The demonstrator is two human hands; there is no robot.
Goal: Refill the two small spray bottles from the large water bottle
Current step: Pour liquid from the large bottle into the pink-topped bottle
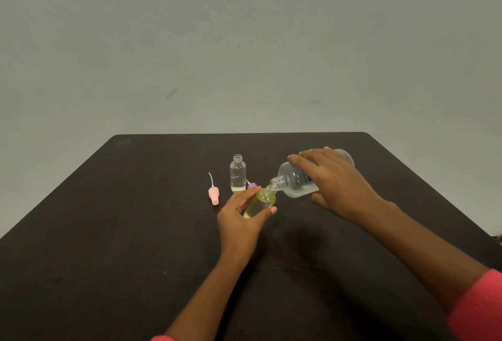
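Large water bottle (296, 181) tipped in right hand (336, 185), mouth touching yellow spray bottle (260, 202) clasped by left hand (241, 221)

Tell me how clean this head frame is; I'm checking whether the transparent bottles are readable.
Head view: soft, even light, no harsh glare; faint shadows under both hands on the dark table. Clear small bottle reads sharp, its water line visible. Large bottle is slightly soft, partly hidden by the right hand. Wide-angle bends the table edges.
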